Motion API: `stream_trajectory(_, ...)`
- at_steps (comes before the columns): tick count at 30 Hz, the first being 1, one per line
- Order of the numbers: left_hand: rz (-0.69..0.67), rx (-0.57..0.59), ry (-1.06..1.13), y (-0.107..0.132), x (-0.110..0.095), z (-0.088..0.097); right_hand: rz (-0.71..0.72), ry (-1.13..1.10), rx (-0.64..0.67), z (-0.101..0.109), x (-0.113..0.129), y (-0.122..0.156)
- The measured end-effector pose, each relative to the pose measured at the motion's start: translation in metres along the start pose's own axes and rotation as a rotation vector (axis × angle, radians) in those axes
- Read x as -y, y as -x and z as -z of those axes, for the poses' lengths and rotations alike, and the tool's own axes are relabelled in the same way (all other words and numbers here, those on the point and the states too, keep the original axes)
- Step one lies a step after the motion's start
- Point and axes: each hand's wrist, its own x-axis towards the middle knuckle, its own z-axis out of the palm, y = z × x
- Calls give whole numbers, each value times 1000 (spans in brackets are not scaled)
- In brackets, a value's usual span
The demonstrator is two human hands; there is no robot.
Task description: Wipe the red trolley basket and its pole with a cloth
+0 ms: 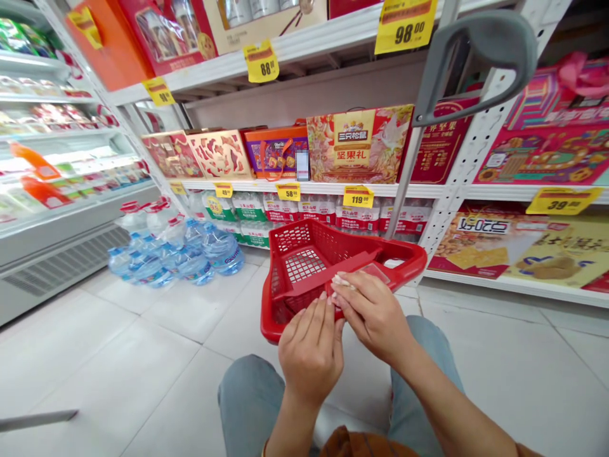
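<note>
A red plastic shopping basket point(304, 266) stands in front of my knees, with a red carrying bar across it and a long grey pull handle point(476, 63) rising to the upper right. My left hand point(311, 349) is closed over the basket's near rim, fingers pressed together. Beside it, my right hand point(375, 314) is closed and pinches a small crumpled white piece, like tissue point(341, 281), against the red plastic where the bar meets the rim. My fingers hide part of the near edge. The basket's bottom lattice shows at the far end.
Ahead, a white shelf point(323, 188) carries gift boxes point(356, 145), with wrapped bottle packs point(314, 209) below. Large water bottles point(176, 251) cluster on the tiled floor point(157, 349) at left, near an open refrigerated case point(71, 241). More boxes point(514, 244) stand on the right shelf.
</note>
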Motion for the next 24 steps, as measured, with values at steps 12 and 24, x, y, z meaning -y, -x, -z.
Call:
stream_trajectory(12, -10, -4, -8, 3, 1, -1, -86, 102, -39, 6, -28, 3)
stream_trajectory(24, -24, -2, -19, 2, 7, 3, -160, 123, -96, 15, -54, 13)
